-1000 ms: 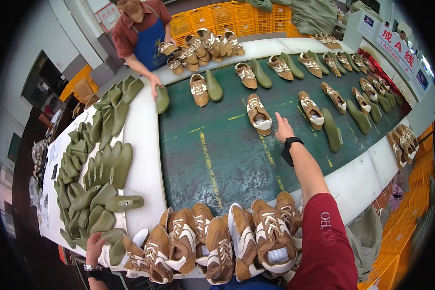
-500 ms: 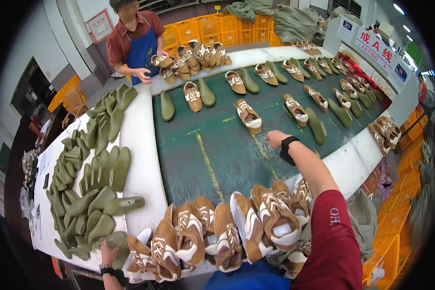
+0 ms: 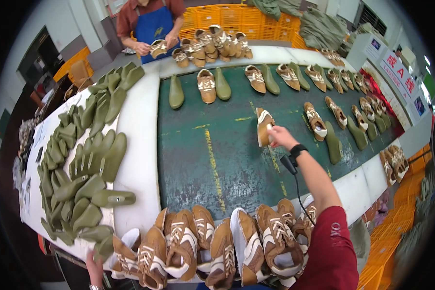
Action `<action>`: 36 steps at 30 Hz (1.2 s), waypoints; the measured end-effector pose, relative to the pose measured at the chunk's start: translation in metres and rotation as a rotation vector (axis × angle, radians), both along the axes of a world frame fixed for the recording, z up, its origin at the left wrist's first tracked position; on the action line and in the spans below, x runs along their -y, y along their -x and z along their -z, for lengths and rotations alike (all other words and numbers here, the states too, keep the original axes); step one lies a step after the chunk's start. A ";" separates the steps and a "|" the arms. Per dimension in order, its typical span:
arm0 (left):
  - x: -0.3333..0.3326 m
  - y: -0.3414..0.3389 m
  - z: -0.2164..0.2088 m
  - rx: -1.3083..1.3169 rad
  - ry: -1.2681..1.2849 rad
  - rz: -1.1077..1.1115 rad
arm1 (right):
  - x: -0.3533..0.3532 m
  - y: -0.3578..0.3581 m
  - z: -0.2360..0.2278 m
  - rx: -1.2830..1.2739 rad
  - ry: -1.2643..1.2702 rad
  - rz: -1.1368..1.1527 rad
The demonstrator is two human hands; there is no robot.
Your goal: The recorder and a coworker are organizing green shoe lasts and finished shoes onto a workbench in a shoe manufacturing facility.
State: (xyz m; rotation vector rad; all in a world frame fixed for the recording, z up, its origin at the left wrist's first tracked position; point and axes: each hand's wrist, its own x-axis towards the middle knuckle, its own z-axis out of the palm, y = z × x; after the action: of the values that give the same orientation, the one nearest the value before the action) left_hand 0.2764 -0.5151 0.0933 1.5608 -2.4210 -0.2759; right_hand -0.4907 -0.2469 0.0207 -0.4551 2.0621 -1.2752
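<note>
My right hand (image 3: 281, 137) is closed on the heel of a brown and white sneaker (image 3: 264, 123), which is tipped on its side over the green work surface (image 3: 188, 159). Low at the left, my left hand (image 3: 95, 268) grips a green shoe last (image 3: 104, 248) by its near end; the fingers are partly hidden. Beside that hand, a row of brown and white sneakers (image 3: 181, 241) lines the near edge. More green lasts (image 3: 89, 188) lie heaped on the white tabletop to the left.
Pairs of sneakers and lasts stand in rows on the green surface, such as a sneaker (image 3: 315, 122) and a last (image 3: 332, 143). Across the table a co-worker in a blue apron (image 3: 154, 29) handles a shoe beside a sneaker pile (image 3: 212, 46). Orange crates (image 3: 217, 15) stand behind.
My right hand has reached the lone sneaker, taken hold of its heel and tipped it. My left hand stays at the last. The co-worker has picked up a shoe. The view has shifted.
</note>
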 end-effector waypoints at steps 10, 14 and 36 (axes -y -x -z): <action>-0.015 0.277 -0.150 -0.623 -0.418 0.651 | -0.016 -0.182 -0.213 0.567 0.497 -0.345; -0.033 0.300 -0.173 -0.526 -1.121 0.668 | -0.019 -0.251 -0.231 0.601 0.486 -0.431; 0.037 0.232 -0.142 -0.977 -1.036 0.770 | 0.059 -0.332 -0.253 0.219 0.219 -0.420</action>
State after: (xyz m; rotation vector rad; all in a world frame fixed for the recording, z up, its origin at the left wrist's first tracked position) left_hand 0.0445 -0.5522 0.2351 0.2824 -1.8755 -2.0661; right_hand -0.1583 -0.3062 0.2740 -0.7655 1.5497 -1.2320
